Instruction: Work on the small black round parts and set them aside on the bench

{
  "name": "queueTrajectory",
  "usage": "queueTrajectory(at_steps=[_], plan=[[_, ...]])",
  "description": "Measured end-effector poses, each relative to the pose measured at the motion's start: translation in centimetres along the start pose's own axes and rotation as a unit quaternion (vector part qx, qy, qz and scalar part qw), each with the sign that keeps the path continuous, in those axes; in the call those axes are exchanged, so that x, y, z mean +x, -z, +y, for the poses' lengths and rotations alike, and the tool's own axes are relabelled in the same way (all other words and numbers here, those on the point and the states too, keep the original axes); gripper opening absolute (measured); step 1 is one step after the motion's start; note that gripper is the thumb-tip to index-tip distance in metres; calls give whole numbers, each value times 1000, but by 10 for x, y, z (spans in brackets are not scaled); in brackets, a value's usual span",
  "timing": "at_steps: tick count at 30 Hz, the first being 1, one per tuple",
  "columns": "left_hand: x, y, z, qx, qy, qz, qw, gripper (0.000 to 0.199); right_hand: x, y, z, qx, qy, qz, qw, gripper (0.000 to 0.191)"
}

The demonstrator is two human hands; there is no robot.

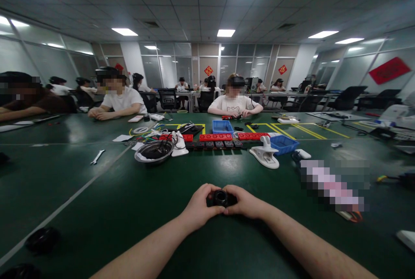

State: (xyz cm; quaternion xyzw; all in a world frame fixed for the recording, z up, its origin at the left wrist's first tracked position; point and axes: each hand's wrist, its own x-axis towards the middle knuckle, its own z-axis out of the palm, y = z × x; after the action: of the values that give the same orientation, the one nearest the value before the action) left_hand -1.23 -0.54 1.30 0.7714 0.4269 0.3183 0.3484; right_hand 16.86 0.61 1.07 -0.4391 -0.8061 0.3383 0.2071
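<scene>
Green tabletop [145,188]: spreads across a wide office with lit ceiling panels [226,33] and people seated at the far side.
Fingers: both sets are curled in and clamped on one black cylinder [221,198], my thumbs nearly meeting at its near edge.
Left hand [196,210]: grips the cylinder's left side, index finger over the top.
Right hand [249,203]: wraps the other side, with something dark in the shadow of my palm that I cannot make out.
Black cylinder: sits between my hands, straight ahead of me, its round opening facing me; I cannot tell whether it touches the table.
Step in hand: I judge it to be a two-handed hold, steadying or turning the piece; one picture cannot say which.
Next move: in my judgement it calls for one hand to keep the cylinder firm while the other shifts or twists, with the opening kept in sight.
Just beyond: a white clip base [264,158], a metal bowl [152,162], red socket strips [215,137] and a blue tray [287,149].
Further left: a wrench [97,157] lies alone; nearer me is a glossy black object [42,240].
Opposite: a person in a pale shirt [235,104] works with both hands.
</scene>
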Motion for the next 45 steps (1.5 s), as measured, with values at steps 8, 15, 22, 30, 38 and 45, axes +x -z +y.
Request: queueTrajectory(at_steps=[8, 15, 22, 30, 38, 45], plan=[[2, -13, -5, 32, 42, 108, 993, 31, 4, -28, -16, -247, -85, 152, 953, 20], [0, -7, -5, 15, -4, 70, 997, 32, -1, -27, -16, -220, -12, 159, 962, 43], [-1, 2, -6, 23, -26, -8, 999, 44, -3, -5, -5, -8, 65, 17, 998, 35], [-1, 4, -2, 30, -24, -21, 999, 45, -3, 1, -9, 14, 48, -12, 999, 35], [-2, 5, 3, 31, -20, -23, 999, 43, -4, 1, -5, 32, 49, -20, 998, 35], [-2, 4, 0, 24, -30, -18, 999, 41, -2, 1, -1, 38, 48, -27, 998, 32]])
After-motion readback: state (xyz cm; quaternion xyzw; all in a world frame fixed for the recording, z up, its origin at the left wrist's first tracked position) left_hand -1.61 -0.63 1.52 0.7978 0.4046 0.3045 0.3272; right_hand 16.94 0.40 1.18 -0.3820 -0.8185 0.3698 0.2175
